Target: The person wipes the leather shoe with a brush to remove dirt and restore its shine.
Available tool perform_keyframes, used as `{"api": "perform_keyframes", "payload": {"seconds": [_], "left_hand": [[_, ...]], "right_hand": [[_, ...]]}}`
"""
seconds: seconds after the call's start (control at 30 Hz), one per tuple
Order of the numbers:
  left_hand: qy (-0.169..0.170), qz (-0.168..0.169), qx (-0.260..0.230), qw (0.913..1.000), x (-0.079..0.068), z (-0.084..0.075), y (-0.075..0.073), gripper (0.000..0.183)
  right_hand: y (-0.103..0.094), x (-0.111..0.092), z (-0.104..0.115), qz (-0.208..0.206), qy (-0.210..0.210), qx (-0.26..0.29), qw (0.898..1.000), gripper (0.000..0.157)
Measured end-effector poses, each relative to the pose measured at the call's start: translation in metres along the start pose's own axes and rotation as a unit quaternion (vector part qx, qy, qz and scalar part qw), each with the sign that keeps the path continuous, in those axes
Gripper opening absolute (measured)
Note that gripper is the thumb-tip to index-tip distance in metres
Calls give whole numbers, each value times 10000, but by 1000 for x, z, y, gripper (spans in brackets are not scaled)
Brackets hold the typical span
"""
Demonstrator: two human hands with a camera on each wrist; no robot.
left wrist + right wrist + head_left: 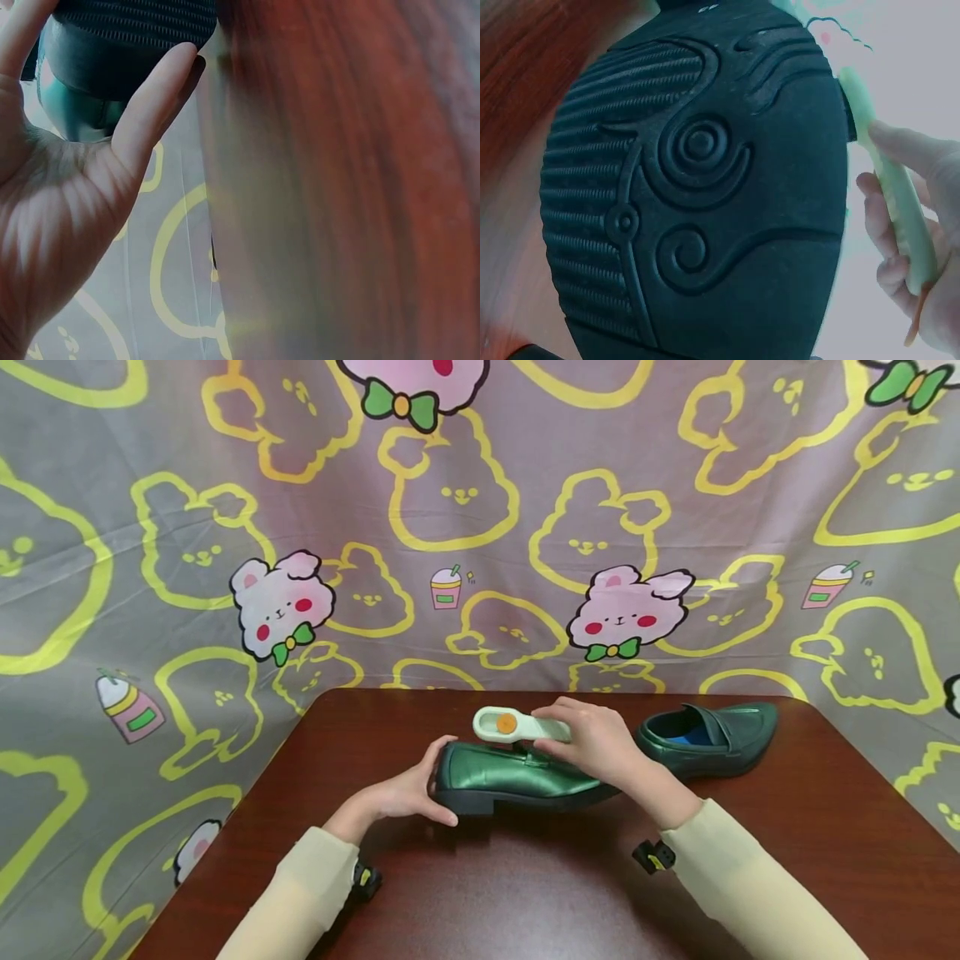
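Observation:
A shiny green loafer (510,777) is held on its side edge-on, heel to the left, its patterned dark sole (780,195) filling much of the right wrist view. My left hand (401,793) grips the heel, thumb along the near side and fingers behind. In my right hand (600,743) is a pale green shoe brush (551,727) with an orange disc on its head; thumb and fingers wrap the handle. The brush's dark underside (847,112) meets the loafer's upper. From its handle end hangs an orange cord (916,319) in the right wrist view.
A second green loafer (731,739) with a blue insole stands at the back right of the brown wooden table (555,893). Behind the table hangs a grey cloth (510,643) with cartoon animals.

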State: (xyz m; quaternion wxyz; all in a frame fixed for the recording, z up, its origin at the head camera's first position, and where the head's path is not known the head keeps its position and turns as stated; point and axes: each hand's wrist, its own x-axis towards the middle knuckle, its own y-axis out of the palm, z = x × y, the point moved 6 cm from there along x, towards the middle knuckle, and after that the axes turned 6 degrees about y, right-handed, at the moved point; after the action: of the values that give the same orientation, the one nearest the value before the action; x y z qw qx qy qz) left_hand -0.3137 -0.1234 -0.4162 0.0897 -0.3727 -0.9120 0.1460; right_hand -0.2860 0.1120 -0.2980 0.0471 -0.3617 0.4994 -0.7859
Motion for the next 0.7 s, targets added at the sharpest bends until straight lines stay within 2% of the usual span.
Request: {"api": "perform_keyframes", "payload": {"seconds": [0.1,0.2,0.3,0.4,0.5,0.7], "left_hand": [[7,-24,55,10000,0,0,0,106],[40,-56,130,9999,0,-1,-1,107],[45,-75,189,9998,-1,-2,-2,108],[50,-77,200,9998,-1,-3,-2,108],[40,-61,118,9999,-1,-2,-1,107],[-46,-35,21,10000,-1,0,-1,106]], "right_hand": [[1,-4,7,166,-226,214,9994,40],[6,-10,19,650,-594,430,9952,39],[12,-16,28,1142,-924,370,9885,38],[16,-18,28,1334,-1002,219,9857,38],[14,-15,19,1211,-757,235,9895,37],[1,-7,-1,396,-128,30,9991,38]]}}
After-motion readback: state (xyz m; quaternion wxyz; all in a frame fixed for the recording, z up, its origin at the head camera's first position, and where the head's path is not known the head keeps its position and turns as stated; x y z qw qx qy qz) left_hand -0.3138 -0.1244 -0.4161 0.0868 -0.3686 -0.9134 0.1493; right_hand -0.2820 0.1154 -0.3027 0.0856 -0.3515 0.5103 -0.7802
